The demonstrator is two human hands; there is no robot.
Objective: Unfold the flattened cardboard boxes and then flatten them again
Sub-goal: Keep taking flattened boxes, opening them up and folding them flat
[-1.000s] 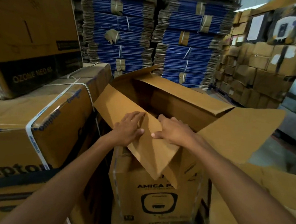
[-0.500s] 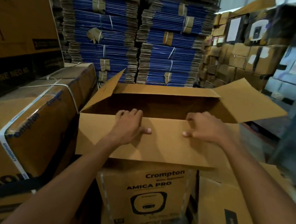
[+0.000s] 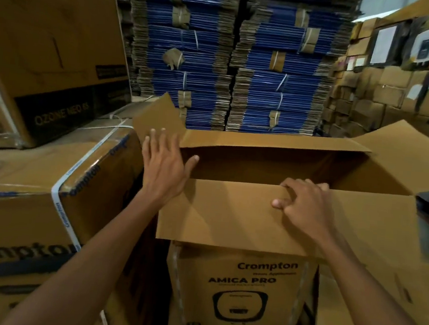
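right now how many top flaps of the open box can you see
4. The near flap lies toward the person under the right hand; the left flap stands up by the left hand; the far flap runs along the back; the right flap splays outward. None look hidden.

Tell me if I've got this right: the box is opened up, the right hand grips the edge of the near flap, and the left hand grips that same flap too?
Not quite. In the head view the left hand lies open against the left side flap, not the near flap. The right hand does grip the near flap's edge, and the box is opened up.
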